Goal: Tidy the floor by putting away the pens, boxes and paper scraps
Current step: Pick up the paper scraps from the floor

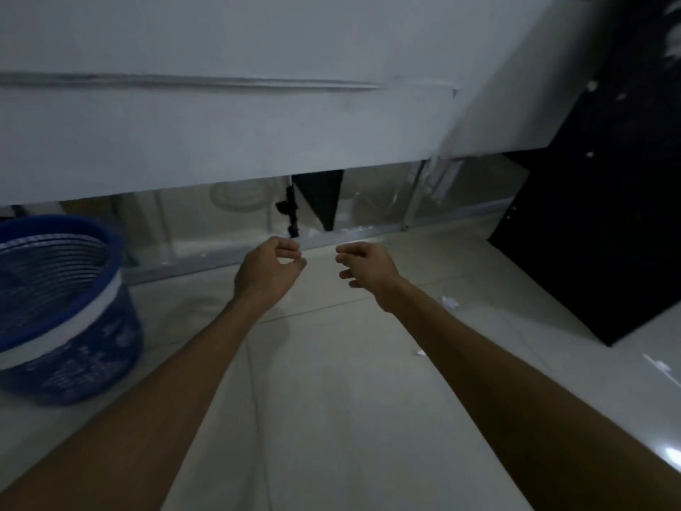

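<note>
Both my arms reach forward over the pale tiled floor toward the foot of the white wall. My left hand (271,269) hovers with fingers loosely curled toward the thumb, and nothing shows between them. A little to its right, my right hand (365,269) has relaxed, half-bent fingers and holds nothing. Small white paper scraps lie on the floor: one by my right forearm (450,301), one nearer (419,352), one far right (659,366). More white bits (353,230) lie along the wall's base ahead of my hands. No pens or boxes are visible.
A blue slatted plastic basket (62,307) stands on the floor at the left, apparently empty. A large black panel (589,234) leans at the right. A white panel (221,123) overhangs a low gap where a black stand (293,212) shows.
</note>
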